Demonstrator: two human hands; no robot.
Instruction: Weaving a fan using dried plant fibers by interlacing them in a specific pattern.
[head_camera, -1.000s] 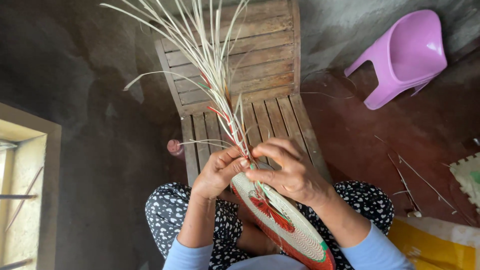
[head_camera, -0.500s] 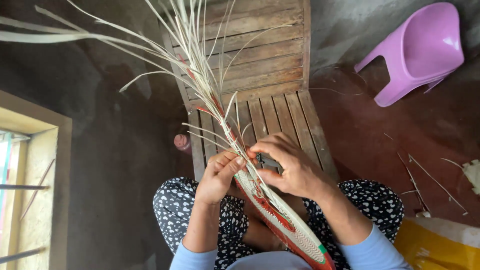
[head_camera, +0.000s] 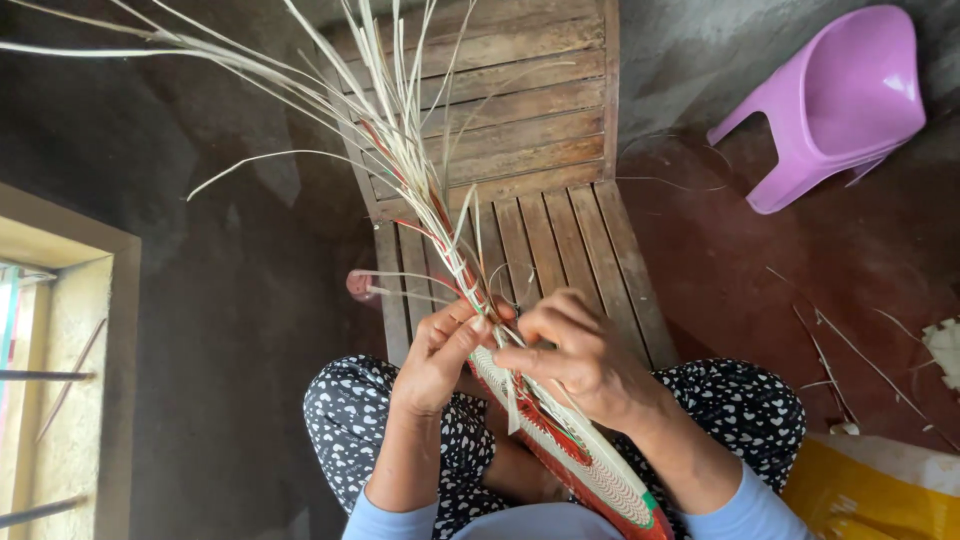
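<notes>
The left hand (head_camera: 437, 358) pinches the bundle of pale strips (head_camera: 400, 150) at the rim of the woven disc (head_camera: 590, 470). The right hand (head_camera: 580, 358) pinches one strip just beside it.

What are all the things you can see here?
Woven disc: one, cream with red and green, on the lap.
Strips: many, pale with some red, fanning up from the disc's edge.
Wooden chair: one, brown slats, in front of the knees.
Plastic chair: one, purple, top right.
Window frame: one, pale, far left.
Yellow sheet: one, bottom right.
Loose strips: several, pale, on the floor at right.
Left hand: pinching the strips at the disc's edge.
Right hand: fingers gripping the same spot.
</notes>
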